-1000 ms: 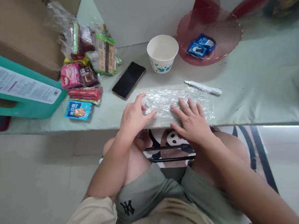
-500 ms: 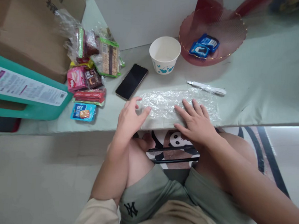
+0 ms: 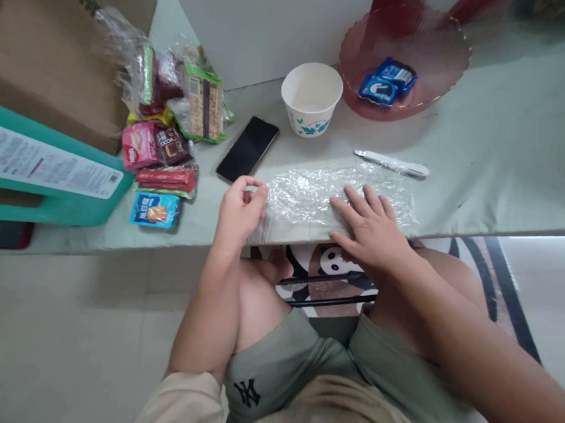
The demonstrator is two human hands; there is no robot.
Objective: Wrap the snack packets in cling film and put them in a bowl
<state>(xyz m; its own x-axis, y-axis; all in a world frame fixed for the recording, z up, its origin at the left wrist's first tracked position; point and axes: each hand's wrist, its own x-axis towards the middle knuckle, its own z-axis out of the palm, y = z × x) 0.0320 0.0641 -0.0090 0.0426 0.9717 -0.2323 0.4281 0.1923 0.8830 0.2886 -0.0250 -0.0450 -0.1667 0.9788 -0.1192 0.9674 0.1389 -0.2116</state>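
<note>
A crinkled sheet of clear plastic film (image 3: 303, 187) lies flat along the front of the table. My right hand (image 3: 370, 226) rests on its right half, palm down with fingers spread. At the film's left end, my left hand (image 3: 242, 209) is closed, thumb and forefinger pinched together on the edge. A white utility knife (image 3: 393, 164) lies just behind the film on the right. Behind my left hand is a black phone (image 3: 248, 149), screen up. A white paper bowl (image 3: 311, 101) with blue leaf print stands upright beyond the film.
A pink glass dish (image 3: 438, 87) holds blue snack packets (image 3: 388, 82). Wrapped snacks (image 3: 205, 108) and a blue packet (image 3: 155, 210) lie to the left, by a green-handled container (image 3: 75, 160) and a cardboard box (image 3: 56, 63). The table's front edge runs above my knees.
My left hand has gone from thumb and fingers apart to pinched together at the film's left edge, shifting slightly left. My right hand stays flat on the film.
</note>
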